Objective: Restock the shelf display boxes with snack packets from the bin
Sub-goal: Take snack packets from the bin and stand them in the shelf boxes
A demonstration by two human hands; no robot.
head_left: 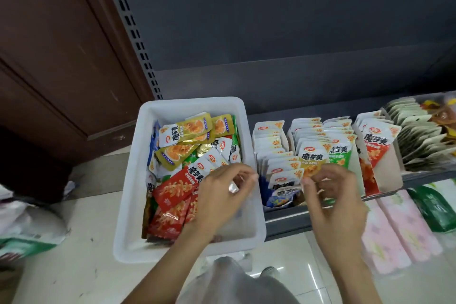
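Note:
A white plastic bin [130,180] stands on the floor, with red packets [175,187] at the front and yellow ones [190,131] behind. My left hand [219,195] hovers over the bin's right side, its fingers curled round a small silvery packet. To the right, cardboard display boxes [265,136] sit in a row on the shelf, filled with upright packets. My right hand [338,197] pinches the lower edge of an orange-yellow packet [312,158] at the front of the second box. Green packets [341,150] and red packets [375,153] fill the boxes beyond.
The shelf's front edge [286,219] runs just right of the bin. Pink packs [394,229] and a green pack [434,207] lie on the lower shelf. Beige packets [417,136] fill a box at far right. A brown door [61,57] and bags [29,227] stand at left.

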